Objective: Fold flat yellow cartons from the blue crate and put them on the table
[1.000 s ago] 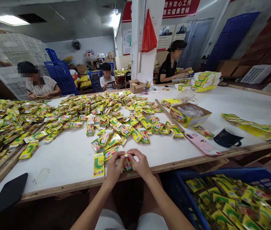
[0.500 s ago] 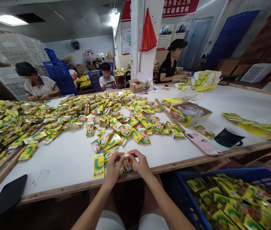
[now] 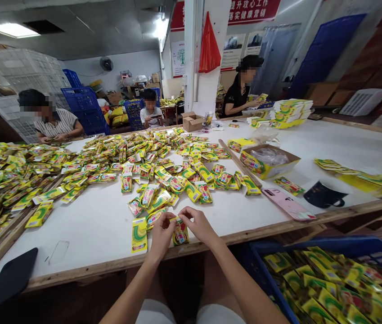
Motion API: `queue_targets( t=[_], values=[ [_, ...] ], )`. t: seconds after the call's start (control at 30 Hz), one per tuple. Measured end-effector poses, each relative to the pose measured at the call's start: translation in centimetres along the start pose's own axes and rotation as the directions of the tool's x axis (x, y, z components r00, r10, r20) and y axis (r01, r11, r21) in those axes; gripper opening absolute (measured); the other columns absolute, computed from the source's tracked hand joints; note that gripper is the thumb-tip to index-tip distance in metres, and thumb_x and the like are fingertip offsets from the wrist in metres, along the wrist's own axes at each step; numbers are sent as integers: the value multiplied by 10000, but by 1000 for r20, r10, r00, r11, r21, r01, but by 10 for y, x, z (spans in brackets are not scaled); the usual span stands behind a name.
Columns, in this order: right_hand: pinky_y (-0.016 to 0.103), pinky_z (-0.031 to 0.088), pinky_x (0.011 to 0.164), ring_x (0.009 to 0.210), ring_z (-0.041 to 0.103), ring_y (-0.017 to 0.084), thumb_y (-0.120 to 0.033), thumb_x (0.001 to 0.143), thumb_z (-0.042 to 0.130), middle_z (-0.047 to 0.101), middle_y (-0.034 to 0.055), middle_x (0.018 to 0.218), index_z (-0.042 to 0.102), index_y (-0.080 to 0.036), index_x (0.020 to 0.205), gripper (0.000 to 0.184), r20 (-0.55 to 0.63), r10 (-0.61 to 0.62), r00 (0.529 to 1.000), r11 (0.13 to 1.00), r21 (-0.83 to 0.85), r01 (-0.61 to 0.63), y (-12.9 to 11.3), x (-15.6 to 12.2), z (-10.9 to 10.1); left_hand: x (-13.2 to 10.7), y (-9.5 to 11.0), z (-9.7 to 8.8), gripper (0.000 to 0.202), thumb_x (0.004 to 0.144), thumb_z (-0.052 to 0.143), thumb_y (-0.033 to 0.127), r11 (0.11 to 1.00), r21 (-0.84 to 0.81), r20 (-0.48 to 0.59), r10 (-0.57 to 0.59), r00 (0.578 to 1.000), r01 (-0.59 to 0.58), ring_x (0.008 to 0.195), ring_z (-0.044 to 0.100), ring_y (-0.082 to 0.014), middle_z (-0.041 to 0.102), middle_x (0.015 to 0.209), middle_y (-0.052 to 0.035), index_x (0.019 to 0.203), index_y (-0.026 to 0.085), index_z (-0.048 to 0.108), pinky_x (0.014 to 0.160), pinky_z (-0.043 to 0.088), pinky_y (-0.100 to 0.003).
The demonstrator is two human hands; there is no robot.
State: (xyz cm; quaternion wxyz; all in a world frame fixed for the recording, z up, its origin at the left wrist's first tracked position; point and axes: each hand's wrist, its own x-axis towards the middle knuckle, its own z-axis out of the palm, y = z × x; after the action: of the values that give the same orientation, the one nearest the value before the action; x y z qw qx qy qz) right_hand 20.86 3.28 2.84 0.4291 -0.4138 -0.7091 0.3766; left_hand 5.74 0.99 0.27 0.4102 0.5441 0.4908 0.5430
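Observation:
A small yellow-and-green printed box point(image 3: 180, 233) stands at the table's front edge between my hands. My left hand point(image 3: 162, 230) is closed on its upper left side, thumb and fingers at the top. The bent fingers of my right hand point(image 3: 198, 224) pinch at the box's top end, where a flap seems to be; the fingertips partly hide it. Left of my left hand, a flat yellow box point(image 3: 139, 235) lies on the table. Another box point(image 3: 153, 218) lies just behind that hand, partly covered by it.
A large heap of similar boxes point(image 3: 143, 153) covers the table behind and to the left. On the right are a pink phone point(image 3: 288, 204), a black mug point(image 3: 324, 195) and an open carton point(image 3: 271, 168). A blue crate point(image 3: 261, 270) of boxes stands below right. Several co-workers sit beyond.
My right hand's fingertips have shifted slightly left along the top of the box, so more of its front shows. My left hand stays at its side.

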Motion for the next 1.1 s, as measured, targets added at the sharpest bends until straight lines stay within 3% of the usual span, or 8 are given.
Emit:
queue_targets(
  t=[0.27,0.37,0.47,0.63,0.83,1.0,1.1],
  values=[
    [264,480,678,725,605,159,-278,845,552,659,10,776,646,-192,804,134,-6,2,1000,996,84,-2,9,-7,1,-9,-18,-12,233,802,636,370,998,43,24,33,999,-34,760,605,-172,655,831,-37,950,191,661,706,483,-272],
    [284,501,715,775,631,173,-319,826,597,678,26,844,648,-186,866,148,22,42,999,980,194,-45,17,-14,5,-9,-19,-14,236,792,651,366,999,17,49,38,998,-38,797,614,-184,674,879,-53,940,184,678,722,490,-281],
    [295,510,732,801,637,180,-328,816,608,676,24,837,637,-186,875,157,6,70,998,964,256,-70,22,-19,10,-6,-15,-12,215,776,665,359,999,-32,67,23,998,-21,752,613,-177,673,806,-44,871,168,682,683,492,-268],
    [293,504,752,798,627,168,-289,820,586,661,20,869,619,-198,901,126,-68,53,996,973,229,-36,20,-22,19,-5,-4,-14,180,811,627,327,996,65,97,48,994,-54,756,610,-174,671,827,-45,889,174,676,684,488,-270],
    [292,500,739,782,624,169,-267,811,575,651,18,852,592,-199,885,102,-109,39,993,982,190,-18,18,-22,29,-5,7,-23,136,841,582,282,928,295,191,178,965,-229,779,608,-185,657,837,-46,859,192,682,703,473,-286],
    [286,495,741,782,620,168,-266,813,582,649,12,828,598,-196,873,94,-108,42,993,990,142,-27,16,-23,27,0,10,-24,172,862,547,310,970,201,205,97,974,-139,750,620,-175,672,827,-42,906,182,653,671,485,-269],
    [280,495,738,777,618,162,-243,824,565,643,8,838,590,-199,893,85,-107,30,994,994,106,-18,16,-24,26,4,14,-23,142,852,555,284,953,250,226,116,967,-173,684,601,-158,666,751,-22,823,177,644,634,464,-251]
  ],
)
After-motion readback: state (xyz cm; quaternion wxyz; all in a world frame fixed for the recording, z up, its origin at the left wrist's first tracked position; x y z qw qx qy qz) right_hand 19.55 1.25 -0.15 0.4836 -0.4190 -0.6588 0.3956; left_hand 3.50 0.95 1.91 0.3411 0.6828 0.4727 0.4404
